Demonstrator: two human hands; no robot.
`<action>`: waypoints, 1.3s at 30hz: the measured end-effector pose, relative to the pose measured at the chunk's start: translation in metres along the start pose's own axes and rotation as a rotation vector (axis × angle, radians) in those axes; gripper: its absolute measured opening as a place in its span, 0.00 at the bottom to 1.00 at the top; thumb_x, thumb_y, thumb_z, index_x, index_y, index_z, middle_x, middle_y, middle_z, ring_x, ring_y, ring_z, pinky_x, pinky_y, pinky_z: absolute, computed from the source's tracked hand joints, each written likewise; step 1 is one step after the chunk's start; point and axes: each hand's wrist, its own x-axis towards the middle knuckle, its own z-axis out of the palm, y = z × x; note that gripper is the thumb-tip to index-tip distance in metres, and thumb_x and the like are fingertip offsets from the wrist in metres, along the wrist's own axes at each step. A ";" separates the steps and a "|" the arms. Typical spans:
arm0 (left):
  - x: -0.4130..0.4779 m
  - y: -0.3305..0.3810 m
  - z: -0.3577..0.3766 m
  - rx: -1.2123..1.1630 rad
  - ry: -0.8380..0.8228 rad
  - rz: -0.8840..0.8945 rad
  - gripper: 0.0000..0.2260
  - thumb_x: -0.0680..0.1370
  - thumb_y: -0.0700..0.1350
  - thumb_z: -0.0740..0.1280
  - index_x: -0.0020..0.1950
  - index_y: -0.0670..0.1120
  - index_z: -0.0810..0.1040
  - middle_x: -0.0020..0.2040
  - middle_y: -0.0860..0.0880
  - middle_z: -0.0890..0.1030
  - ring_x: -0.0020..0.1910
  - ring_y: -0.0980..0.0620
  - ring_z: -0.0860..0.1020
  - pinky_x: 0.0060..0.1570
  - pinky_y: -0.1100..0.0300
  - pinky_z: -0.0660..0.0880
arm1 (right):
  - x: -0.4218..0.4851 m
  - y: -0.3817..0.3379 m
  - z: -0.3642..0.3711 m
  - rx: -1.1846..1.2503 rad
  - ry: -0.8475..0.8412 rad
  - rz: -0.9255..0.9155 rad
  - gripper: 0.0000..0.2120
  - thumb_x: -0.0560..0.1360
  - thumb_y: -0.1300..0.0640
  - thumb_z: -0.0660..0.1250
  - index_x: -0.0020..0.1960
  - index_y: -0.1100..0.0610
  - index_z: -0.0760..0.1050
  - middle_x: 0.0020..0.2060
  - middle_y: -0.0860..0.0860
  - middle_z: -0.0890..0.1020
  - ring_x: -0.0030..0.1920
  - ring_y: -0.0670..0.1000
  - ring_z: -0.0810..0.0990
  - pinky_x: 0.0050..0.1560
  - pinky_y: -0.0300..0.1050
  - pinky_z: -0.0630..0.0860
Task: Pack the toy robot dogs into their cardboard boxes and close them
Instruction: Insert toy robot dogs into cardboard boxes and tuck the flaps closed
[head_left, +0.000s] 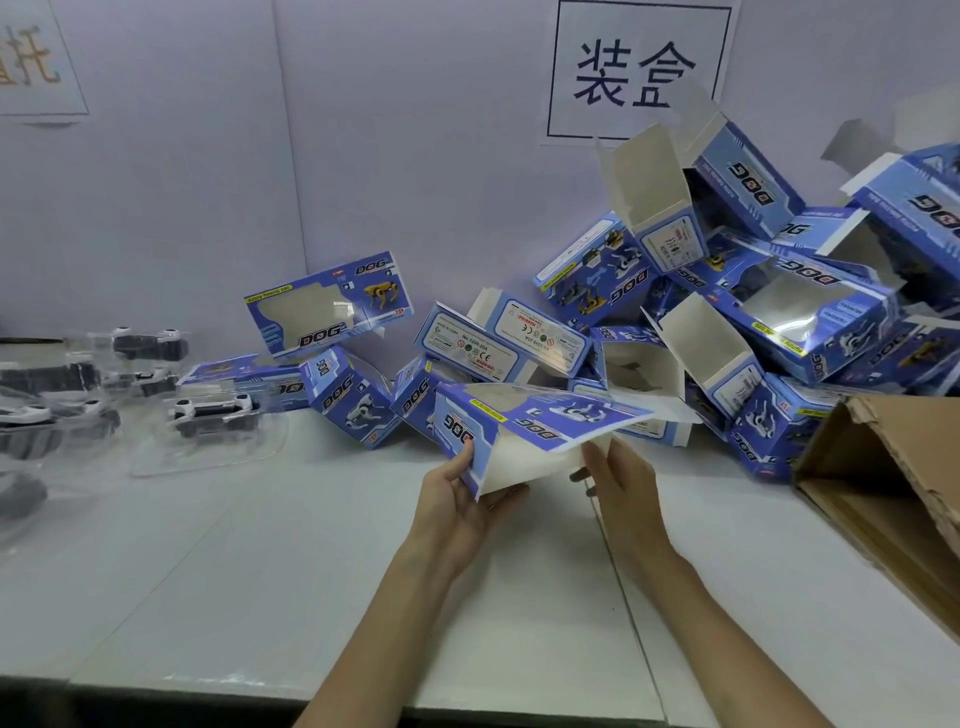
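**A:** Where are the dogs?

**B:** The dogs (213, 413) lie in clear shells at the left of the table (260, 571), well apart from our hands. None is in the box we hold.

**A:** And the grip?

**B:** Our left hand (457, 499) clamps the box (524, 421) at its left end, thumb on the printed face and fingers beneath. The box is off the table, just in front of the pile. It looks half flat, with its white inside turned toward us.

**A:** The right hand?

**B:** Our right hand (623, 488) sits at the open end, thumb up against the white card and fingers loosely bent below. We cannot tell whether it pinches the card or only touches it.

**A:** So how do we do this well?

**B:** We judge the step is squaring the box up. We press on opposite edges so the walls stand. We stay off the clear window, which would likely dent, and we leave the end flaps uncreased. One end has to stay open for a dog.

**A:** Anything to mind on the right?

**B:** The pile (779, 312) leans close behind, many boxes with flaps up, and a brown carton (883, 467) lies beyond it. We work toward ourselves so we do not knock it.
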 end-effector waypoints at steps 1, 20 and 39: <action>0.000 0.000 0.000 -0.012 0.013 0.003 0.16 0.82 0.48 0.61 0.69 0.46 0.73 0.60 0.40 0.82 0.52 0.40 0.82 0.50 0.41 0.79 | 0.000 0.003 0.001 0.022 -0.010 0.013 0.18 0.77 0.40 0.59 0.51 0.53 0.78 0.44 0.48 0.84 0.38 0.48 0.84 0.34 0.35 0.75; 0.016 0.135 -0.077 2.059 0.702 0.744 0.19 0.75 0.43 0.68 0.66 0.47 0.75 0.67 0.47 0.74 0.66 0.46 0.72 0.62 0.49 0.70 | 0.012 0.010 -0.009 0.147 0.426 0.121 0.21 0.80 0.51 0.58 0.35 0.64 0.75 0.29 0.51 0.83 0.23 0.50 0.77 0.30 0.42 0.72; -0.051 0.135 -0.099 2.197 0.568 0.786 0.07 0.72 0.47 0.74 0.46 0.45 0.83 0.39 0.50 0.79 0.43 0.47 0.72 0.45 0.52 0.66 | 0.015 0.005 -0.012 0.195 0.431 0.218 0.18 0.82 0.55 0.60 0.34 0.57 0.74 0.25 0.51 0.81 0.20 0.49 0.74 0.35 0.50 0.71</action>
